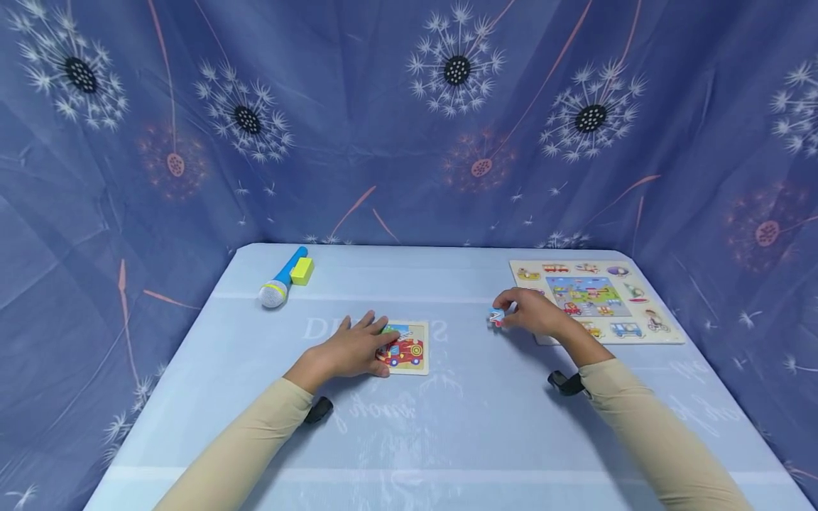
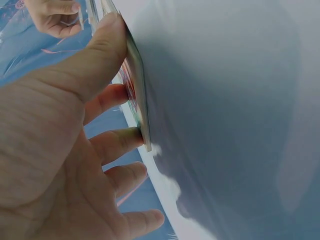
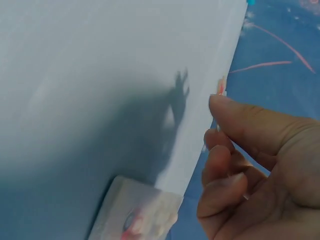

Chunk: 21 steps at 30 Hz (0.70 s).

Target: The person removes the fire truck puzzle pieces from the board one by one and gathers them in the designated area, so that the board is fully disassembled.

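My left hand (image 1: 351, 349) lies with spread fingers over the left part of a small square picture puzzle (image 1: 410, 348) showing a red vehicle. In the left wrist view the puzzle (image 2: 139, 82) appears nearly edge-on, the thumb at its near edge and some fingertips touching its face. Farther right, just above the table, my right hand (image 1: 533, 312) pinches a small puzzle piece (image 1: 495, 317) with blue, white and red print between thumb and fingers. The right wrist view shows the bent fingers of the right hand (image 3: 250, 160), with the piece mostly hidden.
A wooden vehicle puzzle board (image 1: 639, 331) lies beyond the right hand at the table's right side. Back left, a blue toy microphone (image 1: 284, 275) lies against a yellow block (image 1: 302, 271). Patterned blue cloth (image 1: 358, 128) hangs around the pale blue table (image 1: 447, 447).
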{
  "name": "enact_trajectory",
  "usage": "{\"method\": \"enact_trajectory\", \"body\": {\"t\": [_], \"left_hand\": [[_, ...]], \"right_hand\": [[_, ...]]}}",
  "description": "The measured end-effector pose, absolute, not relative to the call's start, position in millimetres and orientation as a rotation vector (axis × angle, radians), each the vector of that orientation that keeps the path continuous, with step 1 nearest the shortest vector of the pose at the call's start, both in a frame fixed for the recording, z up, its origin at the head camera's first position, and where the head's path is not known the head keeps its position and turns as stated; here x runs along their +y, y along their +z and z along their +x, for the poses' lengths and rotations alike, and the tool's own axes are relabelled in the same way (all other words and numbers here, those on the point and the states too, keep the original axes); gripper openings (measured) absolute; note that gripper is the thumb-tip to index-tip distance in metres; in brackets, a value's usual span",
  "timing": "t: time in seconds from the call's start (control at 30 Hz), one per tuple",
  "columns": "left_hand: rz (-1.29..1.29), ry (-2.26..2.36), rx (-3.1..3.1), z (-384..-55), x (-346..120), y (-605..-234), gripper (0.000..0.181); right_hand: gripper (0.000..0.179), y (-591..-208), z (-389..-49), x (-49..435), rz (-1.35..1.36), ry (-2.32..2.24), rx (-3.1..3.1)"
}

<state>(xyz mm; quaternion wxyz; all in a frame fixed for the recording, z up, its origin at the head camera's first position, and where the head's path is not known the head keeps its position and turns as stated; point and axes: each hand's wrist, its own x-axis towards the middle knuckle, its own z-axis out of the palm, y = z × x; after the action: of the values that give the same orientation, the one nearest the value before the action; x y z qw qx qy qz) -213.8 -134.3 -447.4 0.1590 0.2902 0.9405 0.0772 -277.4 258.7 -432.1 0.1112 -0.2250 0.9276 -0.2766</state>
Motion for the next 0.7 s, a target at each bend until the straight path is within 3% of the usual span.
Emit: {"method": "enact_trajectory", "body": {"t": [0.7], "left_hand": [[0.816, 0.203, 2.695, -213, -133, -450, 0.08]], "right_hand": [[0.026, -448, -280, 264, -0.543, -0.69, 2.693]]}}
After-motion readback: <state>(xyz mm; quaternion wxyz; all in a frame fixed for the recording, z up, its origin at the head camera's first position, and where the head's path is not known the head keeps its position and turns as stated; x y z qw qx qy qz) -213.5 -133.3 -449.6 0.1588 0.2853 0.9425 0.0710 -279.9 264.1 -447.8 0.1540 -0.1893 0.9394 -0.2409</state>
